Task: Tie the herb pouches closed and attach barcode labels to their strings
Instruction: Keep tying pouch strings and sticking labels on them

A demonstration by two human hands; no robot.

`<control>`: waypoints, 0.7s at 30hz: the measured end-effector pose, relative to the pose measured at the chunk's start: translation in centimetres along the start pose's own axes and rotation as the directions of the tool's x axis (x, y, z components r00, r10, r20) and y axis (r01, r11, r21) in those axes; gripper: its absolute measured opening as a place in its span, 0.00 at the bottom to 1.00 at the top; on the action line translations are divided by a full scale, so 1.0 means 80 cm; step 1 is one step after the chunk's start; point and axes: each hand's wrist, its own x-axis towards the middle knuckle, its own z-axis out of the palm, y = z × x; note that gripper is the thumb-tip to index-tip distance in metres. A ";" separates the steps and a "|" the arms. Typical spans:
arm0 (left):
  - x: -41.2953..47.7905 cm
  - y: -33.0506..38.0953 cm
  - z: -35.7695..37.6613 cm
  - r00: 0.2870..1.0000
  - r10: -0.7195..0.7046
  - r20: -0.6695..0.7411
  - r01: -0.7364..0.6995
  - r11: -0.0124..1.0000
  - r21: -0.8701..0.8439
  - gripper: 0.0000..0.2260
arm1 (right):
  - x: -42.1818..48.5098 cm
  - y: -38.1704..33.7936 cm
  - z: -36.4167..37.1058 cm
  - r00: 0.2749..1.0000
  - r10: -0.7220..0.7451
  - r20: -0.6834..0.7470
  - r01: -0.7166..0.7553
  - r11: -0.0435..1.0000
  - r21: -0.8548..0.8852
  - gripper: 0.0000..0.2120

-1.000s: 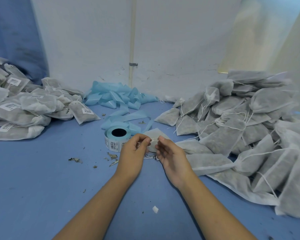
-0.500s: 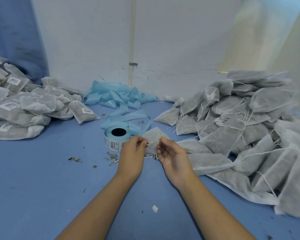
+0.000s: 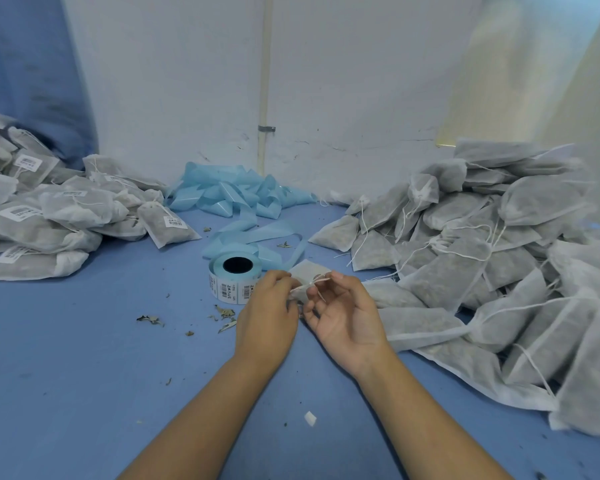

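Now, fingers (image 3: pixel 336 277) pinching string (image 3: pixel 321 280)

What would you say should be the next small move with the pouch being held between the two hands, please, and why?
Probably pull the thin white string taut to finish the knot: the left hand pinches the small grey mesh herb pouch at its neck, the right hand holds the string, and no label is on it yet.

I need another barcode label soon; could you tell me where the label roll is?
The label roll stands mid-table, just left of the left hand, in front of the blue backing strip.
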 end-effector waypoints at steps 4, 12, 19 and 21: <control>0.002 0.004 -0.002 0.988 -0.038 -0.151 0.026 0.996 -0.080 0.03 | -0.002 0.001 0.002 0.998 0.021 0.059 -0.022 1.000 0.021 0.00; 0.000 0.016 -0.018 0.939 -0.199 -0.280 -0.023 0.776 -0.630 0.16 | 0.002 0.002 -0.001 0.996 -0.071 -0.052 0.066 0.994 -0.082 0.07; 0.025 0.013 -0.027 0.872 -0.483 -0.081 0.186 0.481 -0.857 0.09 | 0.008 0.017 0.003 0.921 -0.349 -0.171 0.250 0.870 -0.426 0.12; 0.027 0.013 -0.028 0.858 -0.513 0.016 0.258 0.405 -0.877 0.08 | 0.008 0.021 0.006 0.917 -0.363 -0.167 0.246 0.843 -0.478 0.12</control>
